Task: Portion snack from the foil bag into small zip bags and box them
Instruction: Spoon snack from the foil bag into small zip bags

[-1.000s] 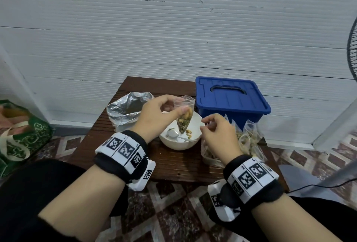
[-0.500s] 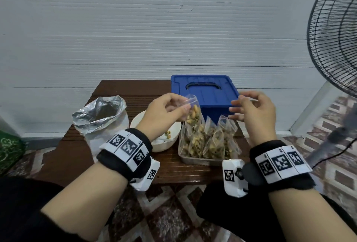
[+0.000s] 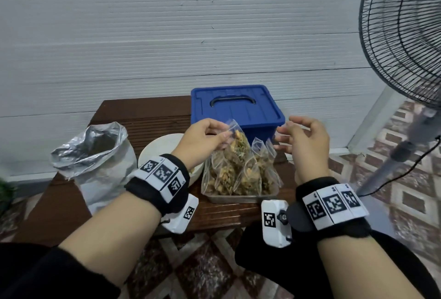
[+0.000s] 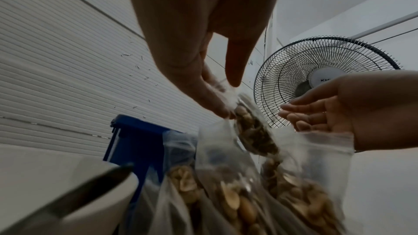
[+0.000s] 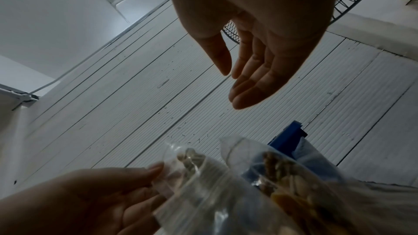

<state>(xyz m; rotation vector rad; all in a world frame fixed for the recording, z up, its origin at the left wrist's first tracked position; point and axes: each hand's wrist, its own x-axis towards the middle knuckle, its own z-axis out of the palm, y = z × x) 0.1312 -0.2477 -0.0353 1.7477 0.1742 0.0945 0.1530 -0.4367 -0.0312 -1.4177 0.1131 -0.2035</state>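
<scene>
My left hand (image 3: 216, 135) pinches the top of a small clear zip bag (image 3: 238, 141) filled with snack mix, held over a metal tray (image 3: 241, 198) where several filled zip bags (image 3: 238, 174) stand. The left wrist view shows the pinched zip bag (image 4: 251, 131) below my left hand's fingertips (image 4: 222, 112). My right hand (image 3: 290, 135) hovers to the right of the bag, fingers relaxed and holding nothing; the right hand (image 5: 244, 78) is bare in its wrist view. The foil bag (image 3: 95, 155) stands unsealed at the table's left. The blue box (image 3: 235, 110) sits behind with its lid on.
A white bowl (image 3: 160, 150) sits between the foil bag and the tray, partly hidden by my left wrist. A standing fan (image 3: 401, 36) rises at the right, its cable trailing on the tiled floor. The small wooden table (image 3: 140, 112) backs onto a white wall.
My left hand carried the filled zip bag from above the bowl rightward over the tray. My right hand rose, opened its pinched fingers and moved to the bag's right. The head view swung right.
</scene>
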